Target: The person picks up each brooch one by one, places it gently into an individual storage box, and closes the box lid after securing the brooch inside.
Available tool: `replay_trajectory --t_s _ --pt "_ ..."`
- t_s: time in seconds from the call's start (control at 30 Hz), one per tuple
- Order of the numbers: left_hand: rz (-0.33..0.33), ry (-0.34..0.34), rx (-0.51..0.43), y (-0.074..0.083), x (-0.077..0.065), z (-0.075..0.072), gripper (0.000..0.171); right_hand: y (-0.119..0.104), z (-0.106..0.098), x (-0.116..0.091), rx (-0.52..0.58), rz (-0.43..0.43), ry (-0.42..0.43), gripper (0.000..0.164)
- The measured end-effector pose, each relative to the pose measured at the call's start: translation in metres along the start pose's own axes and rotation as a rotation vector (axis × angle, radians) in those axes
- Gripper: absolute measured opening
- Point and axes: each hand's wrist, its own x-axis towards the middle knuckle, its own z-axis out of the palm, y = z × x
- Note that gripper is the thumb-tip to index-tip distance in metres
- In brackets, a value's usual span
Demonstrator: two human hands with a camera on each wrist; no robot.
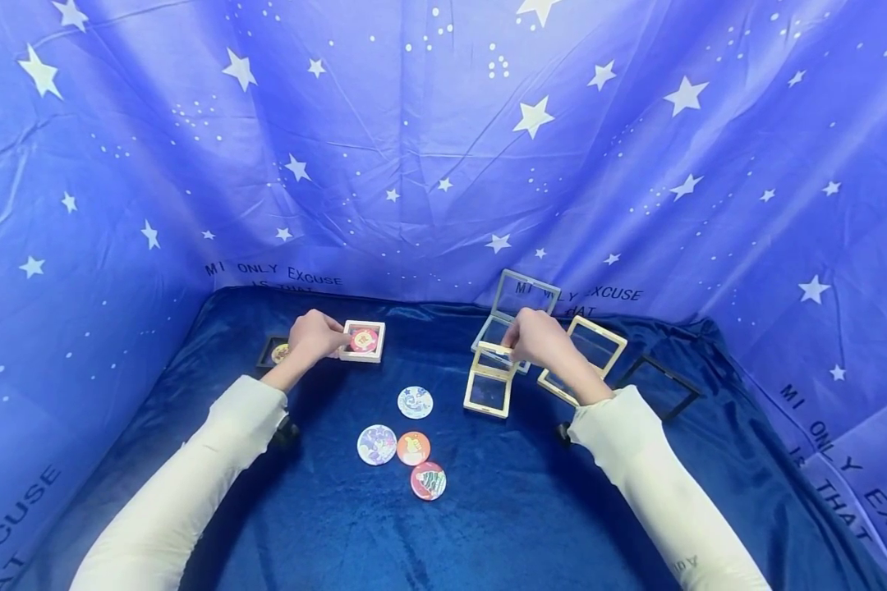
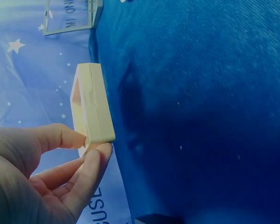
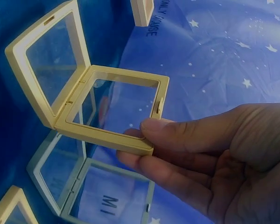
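Note:
My left hand (image 1: 312, 338) pinches a closed cream display case (image 2: 95, 105) by its edge, between thumb and fingers. Behind its window shows a red round badge (image 1: 364, 340). Farther right, my right hand (image 1: 540, 338) grips one half of an unfolded pale-yellow display case (image 3: 116, 105) at a corner. The other half of that case tilts up from the hinge in the right wrist view; I see no badge in it. Beside my left hand, partly hidden by it, lies a black case (image 1: 264, 355) with a yellowish badge (image 1: 279, 354) inside.
Several loose badges, among them a blue-white one (image 1: 415, 402) and an orange one (image 1: 413, 448), lie mid-table on dark blue cloth (image 1: 325, 525). An open grey-green case (image 1: 497, 300), another yellow case (image 1: 612, 361) and a black-framed case (image 1: 682, 402) stand around my right hand. Starry curtains (image 1: 414, 148) enclose the table.

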Motion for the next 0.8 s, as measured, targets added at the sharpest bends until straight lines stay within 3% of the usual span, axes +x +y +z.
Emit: replay_trajectory --t_s 0.8 --pt "-0.031 -0.028 0.036 -0.016 -0.003 -0.001 0.023 -0.013 0.015 0.013 0.024 -0.072 -0.059 0.009"
